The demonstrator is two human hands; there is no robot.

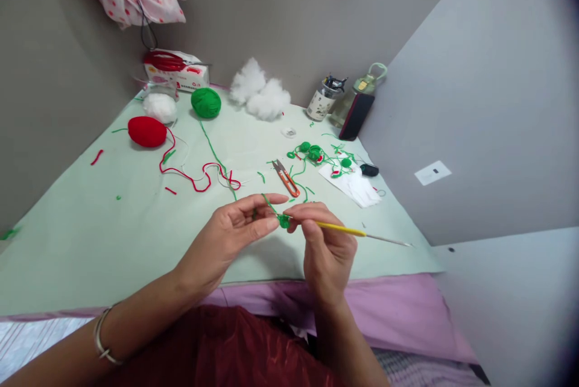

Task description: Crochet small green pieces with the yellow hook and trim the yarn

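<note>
My left hand (235,227) pinches a small green crochet piece (283,222) between thumb and fingers, and green yarn passes over its raised index finger. In my right hand (328,248) is a crochet hook (341,228) with a yellow grip, held like a pen. The hook's working tip meets the green piece, and its other metal end points right. A strand of green yarn (212,149) runs from the green ball (205,103) at the back toward my left hand. Orange thread snips (286,179) lie just beyond my fingers.
Red yarn (147,132) and white yarn (160,108) sit at the left. White stuffing (260,91) lies at the back. Small green crocheted pieces (315,152) rest near white paper (353,185). A pen holder (321,103), bottle (362,85) and phone (357,117) stand at the right.
</note>
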